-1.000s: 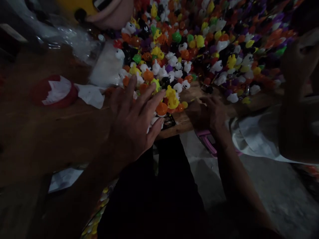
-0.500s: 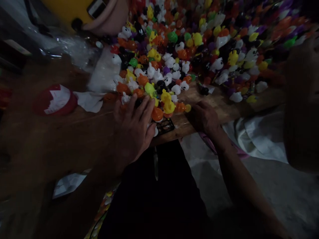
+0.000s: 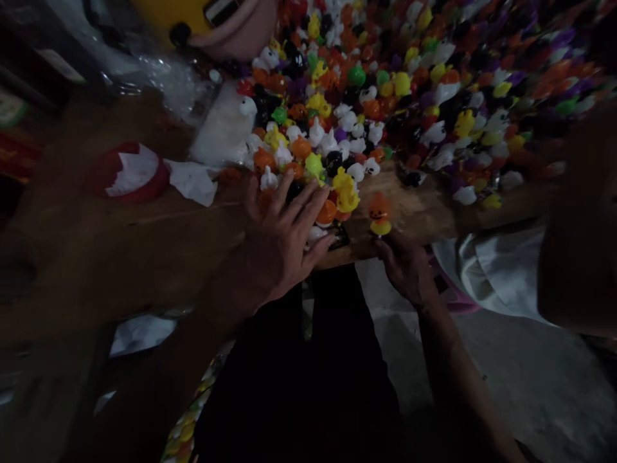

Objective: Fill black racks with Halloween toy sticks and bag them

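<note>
The wooden tabletop [image 3: 154, 251] runs to an edge near the person's lap; work close to that edge calls for care, as a loose piece could roll off. A heap of small plastic toys [image 3: 371, 108] spreads over its far side, so low, unhurried reaches should disturb it least. The left hand [image 3: 284, 241] lies open, palm down and fingers spread, against the heap's near fringe; light pressure should steady those pieces without scattering them. The right hand [image 3: 405, 263] appears to pinch an orange pumpkin toy [image 3: 380, 211] just above the tabletop's front strip. A dark openwork frame [image 3: 343, 236] shows partly beside the left thumb. The toy's yellow base [image 3: 380, 227], at the right fingertips, seems the surest place to grip; the pumpkin above is blurred.
</note>
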`<state>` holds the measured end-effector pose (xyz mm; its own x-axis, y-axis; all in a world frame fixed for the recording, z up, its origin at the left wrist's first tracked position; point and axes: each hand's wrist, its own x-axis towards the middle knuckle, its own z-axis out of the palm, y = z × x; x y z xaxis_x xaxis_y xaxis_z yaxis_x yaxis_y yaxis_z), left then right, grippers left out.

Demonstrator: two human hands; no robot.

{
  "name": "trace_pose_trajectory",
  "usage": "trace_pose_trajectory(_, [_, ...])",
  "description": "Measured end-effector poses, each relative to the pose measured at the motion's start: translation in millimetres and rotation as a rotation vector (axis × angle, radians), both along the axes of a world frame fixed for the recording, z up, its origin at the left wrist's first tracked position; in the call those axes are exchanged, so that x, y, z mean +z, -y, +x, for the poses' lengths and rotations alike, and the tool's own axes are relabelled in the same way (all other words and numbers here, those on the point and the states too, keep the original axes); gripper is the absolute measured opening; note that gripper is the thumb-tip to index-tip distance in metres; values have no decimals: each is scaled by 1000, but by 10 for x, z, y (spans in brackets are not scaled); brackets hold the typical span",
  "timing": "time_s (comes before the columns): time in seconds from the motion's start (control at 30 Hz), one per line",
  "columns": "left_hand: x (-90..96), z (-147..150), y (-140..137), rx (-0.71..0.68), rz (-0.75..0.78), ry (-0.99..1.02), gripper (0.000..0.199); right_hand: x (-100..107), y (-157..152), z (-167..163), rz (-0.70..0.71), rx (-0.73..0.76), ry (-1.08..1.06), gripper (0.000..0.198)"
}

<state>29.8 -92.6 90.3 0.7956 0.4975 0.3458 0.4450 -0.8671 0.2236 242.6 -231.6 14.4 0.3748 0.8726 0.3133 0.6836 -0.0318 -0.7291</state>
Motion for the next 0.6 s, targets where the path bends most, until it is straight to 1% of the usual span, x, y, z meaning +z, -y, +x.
trace_pose_trajectory(0.07, [38,-38,23,-19,-7,-43,63,-24,-56,-170,24,2,-97,24])
trace_pose_trajectory(0.13, [51,-64,31,-22,-23,-68,63,-87,-138,-334,69,-4,-168,22])
trace_pose_trajectory(0.23, [42,-73,19,-11,-45,-85,65,-201,-270,-502,125,-9,-206,19])
trace_pose_trajectory(0.37, [19,-53,4,-6,-22,-99,69,-295,-354,-558,169,-9,-119,20])
trace_pose_trajectory(0.5, [-9,-49,3,-24,7,-91,64,-374,-336,-539,217,-57,45,20])
trace_pose_trajectory(0.6, [-3,-72,-1,-31,-3,-105,65,-454,-340,-532,235,-17,139,21])
